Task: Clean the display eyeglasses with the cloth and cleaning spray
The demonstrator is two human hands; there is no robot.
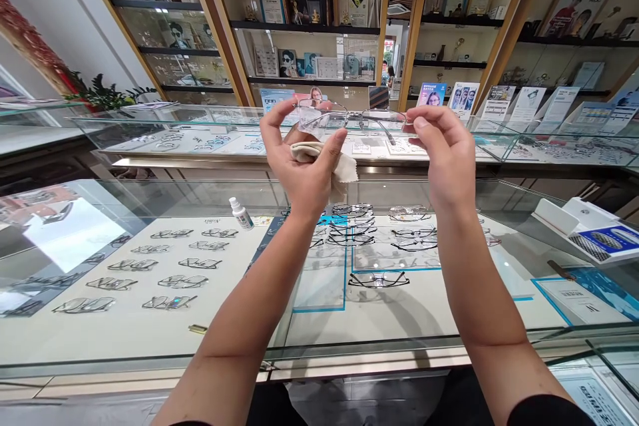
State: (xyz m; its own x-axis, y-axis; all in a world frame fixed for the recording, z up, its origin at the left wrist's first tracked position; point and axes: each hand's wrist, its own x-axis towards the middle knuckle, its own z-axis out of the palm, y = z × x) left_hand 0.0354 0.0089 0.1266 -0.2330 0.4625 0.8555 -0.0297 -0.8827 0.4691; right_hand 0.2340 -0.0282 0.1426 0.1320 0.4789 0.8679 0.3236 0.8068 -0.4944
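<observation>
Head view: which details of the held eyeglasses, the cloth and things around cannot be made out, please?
In the head view:
Eyeglasses: gripped edges, covered by fingers of the left hand and right hand.
Cloth: the part inside the grip, covered by the left hand.
Bottle: label wording, too small.
Right sleeve: cut off by the bottom edge.

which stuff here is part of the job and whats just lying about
Part of the job:
- glasses, held by left hand and right hand
- cloth, in the left hand
- perhaps the spray bottle

Just lying about:
- displayed frames
- blue and white box
- plant
</observation>
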